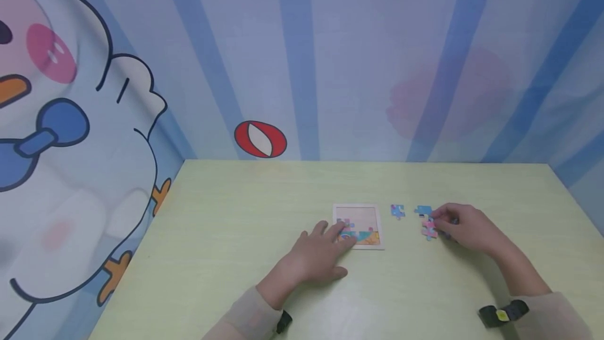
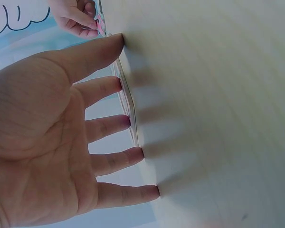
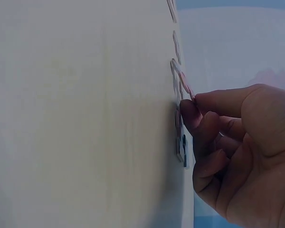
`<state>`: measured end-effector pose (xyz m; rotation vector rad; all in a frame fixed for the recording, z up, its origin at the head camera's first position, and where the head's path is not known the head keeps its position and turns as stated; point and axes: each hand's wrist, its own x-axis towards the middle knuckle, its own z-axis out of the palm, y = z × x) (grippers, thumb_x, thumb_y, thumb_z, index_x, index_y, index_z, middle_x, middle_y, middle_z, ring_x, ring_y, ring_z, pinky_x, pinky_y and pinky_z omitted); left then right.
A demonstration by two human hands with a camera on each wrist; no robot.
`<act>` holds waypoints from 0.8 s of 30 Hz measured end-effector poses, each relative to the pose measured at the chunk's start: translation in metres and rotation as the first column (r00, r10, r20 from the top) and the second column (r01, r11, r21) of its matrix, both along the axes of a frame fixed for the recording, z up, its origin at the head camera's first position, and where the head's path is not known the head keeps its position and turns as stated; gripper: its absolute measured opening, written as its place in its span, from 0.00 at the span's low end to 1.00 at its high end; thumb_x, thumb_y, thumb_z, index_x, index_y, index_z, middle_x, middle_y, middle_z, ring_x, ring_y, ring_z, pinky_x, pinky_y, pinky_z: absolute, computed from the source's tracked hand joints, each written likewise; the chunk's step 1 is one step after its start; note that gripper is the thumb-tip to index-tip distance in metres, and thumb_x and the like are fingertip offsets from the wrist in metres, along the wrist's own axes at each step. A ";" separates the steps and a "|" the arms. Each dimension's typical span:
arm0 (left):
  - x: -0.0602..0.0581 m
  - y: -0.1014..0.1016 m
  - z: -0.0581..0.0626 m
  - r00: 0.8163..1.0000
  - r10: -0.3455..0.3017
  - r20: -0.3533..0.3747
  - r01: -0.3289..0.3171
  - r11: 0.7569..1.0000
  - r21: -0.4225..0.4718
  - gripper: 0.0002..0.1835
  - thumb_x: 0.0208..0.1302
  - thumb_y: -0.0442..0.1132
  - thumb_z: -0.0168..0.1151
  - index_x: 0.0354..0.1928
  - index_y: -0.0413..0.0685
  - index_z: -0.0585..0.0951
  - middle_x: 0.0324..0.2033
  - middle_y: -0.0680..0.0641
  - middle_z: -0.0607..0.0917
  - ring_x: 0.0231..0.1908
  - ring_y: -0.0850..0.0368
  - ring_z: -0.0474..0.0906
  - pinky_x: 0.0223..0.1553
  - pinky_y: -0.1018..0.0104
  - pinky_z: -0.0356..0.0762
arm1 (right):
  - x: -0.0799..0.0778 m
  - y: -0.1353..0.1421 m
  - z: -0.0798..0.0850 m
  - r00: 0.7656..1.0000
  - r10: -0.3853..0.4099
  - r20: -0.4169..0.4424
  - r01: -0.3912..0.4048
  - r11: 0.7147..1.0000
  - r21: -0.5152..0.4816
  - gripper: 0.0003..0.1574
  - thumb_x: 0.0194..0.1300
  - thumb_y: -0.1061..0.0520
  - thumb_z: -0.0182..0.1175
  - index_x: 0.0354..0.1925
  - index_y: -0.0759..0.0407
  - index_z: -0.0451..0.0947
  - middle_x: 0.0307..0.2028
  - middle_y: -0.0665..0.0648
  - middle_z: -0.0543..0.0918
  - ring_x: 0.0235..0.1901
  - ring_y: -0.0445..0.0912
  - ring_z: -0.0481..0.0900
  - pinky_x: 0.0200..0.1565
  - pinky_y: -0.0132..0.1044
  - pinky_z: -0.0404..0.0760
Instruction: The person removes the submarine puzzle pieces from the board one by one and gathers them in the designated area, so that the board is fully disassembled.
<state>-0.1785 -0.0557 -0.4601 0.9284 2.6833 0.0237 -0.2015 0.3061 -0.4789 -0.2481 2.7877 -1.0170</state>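
A small square jigsaw tray [image 1: 380, 224] with a pale rim lies on the table. Joined pieces [image 1: 365, 237] fill its lower part, and a pink-purple piece is fitted at the left. My left hand [image 1: 313, 257] spreads its straight fingers over the tray's left side, fingertips resting on the tray and the table by it. To the right, my right hand [image 1: 472, 229] pinches a pink jigsaw piece [image 3: 186, 84] between thumb and fingertips; the piece is tilted up from the table. Below and beside that hand lie more loose pieces [image 3: 178, 149], partly hidden by the fingers.
A blue jigsaw piece [image 1: 398, 211] lies alone between the tray and the right hand. Another blue piece [image 1: 423, 210] sits just beyond the right fingertips. The pale table [image 1: 264, 188] ends at a blue striped backdrop [image 1: 349, 67] with cartoon figures.
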 end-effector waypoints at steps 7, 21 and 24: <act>-0.001 -0.001 -0.003 1.000 0.001 0.002 -0.001 1.000 0.007 0.38 0.72 0.60 0.62 0.80 0.69 0.64 0.81 0.50 0.55 0.76 0.41 0.55 0.64 0.34 0.68 | -0.001 -0.001 -0.001 1.000 0.002 -0.010 -0.002 1.000 0.023 0.13 0.74 0.57 0.62 0.51 0.63 0.83 0.38 0.52 0.85 0.36 0.46 0.79 0.39 0.44 0.77; -0.001 -0.002 -0.004 1.000 0.019 0.008 -0.019 1.000 0.022 0.37 0.71 0.60 0.63 0.79 0.69 0.66 0.81 0.50 0.56 0.76 0.41 0.56 0.65 0.34 0.68 | -0.002 -0.005 0.001 1.000 -0.022 0.002 0.022 0.999 0.038 0.13 0.74 0.54 0.64 0.48 0.62 0.83 0.34 0.51 0.82 0.30 0.46 0.77 0.36 0.44 0.75; 0.000 -0.003 -0.005 0.999 0.027 0.019 -0.028 0.998 0.047 0.37 0.71 0.59 0.64 0.79 0.68 0.66 0.81 0.50 0.56 0.77 0.39 0.55 0.66 0.32 0.66 | 0.000 -0.008 0.003 1.000 -0.023 -0.009 0.023 0.999 0.030 0.12 0.74 0.54 0.64 0.48 0.62 0.83 0.35 0.51 0.83 0.30 0.46 0.77 0.35 0.43 0.75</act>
